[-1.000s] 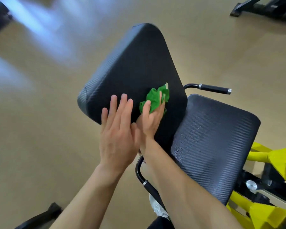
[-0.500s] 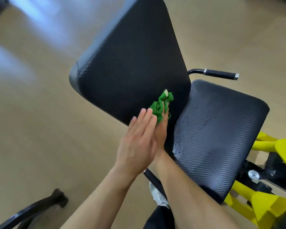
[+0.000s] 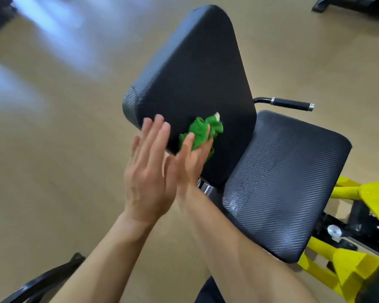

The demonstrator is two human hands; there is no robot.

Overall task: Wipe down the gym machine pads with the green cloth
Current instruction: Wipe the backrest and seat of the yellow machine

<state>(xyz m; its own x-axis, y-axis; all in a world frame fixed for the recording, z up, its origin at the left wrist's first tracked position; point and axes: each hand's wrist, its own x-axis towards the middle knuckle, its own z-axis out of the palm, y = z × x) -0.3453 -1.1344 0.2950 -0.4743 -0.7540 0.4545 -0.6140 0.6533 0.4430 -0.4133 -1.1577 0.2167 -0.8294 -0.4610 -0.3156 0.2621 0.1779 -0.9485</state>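
Note:
A black textured back pad [image 3: 190, 71] rises tilted above a black seat pad [image 3: 284, 184] that shows damp streaks near its left edge. My right hand [image 3: 193, 160] grips a bunched green cloth [image 3: 200, 132] and presses it against the lower part of the back pad. My left hand [image 3: 149, 171] lies just left of it with straight fingers, its fingertips at the pad's lower left edge and its side against my right hand.
A black handle with a chrome ring [image 3: 291, 104] sticks out behind the seat. Yellow frame parts [image 3: 368, 197] lie to the right. A black bar [image 3: 42, 281] crosses the lower left over tan floor [image 3: 53, 171]. Dark equipment [image 3: 354, 5] stands at the top right.
The cloth and my right hand slid down the back pad, then back to the left along its lower part. My left hand followed beside it. The view shifted.

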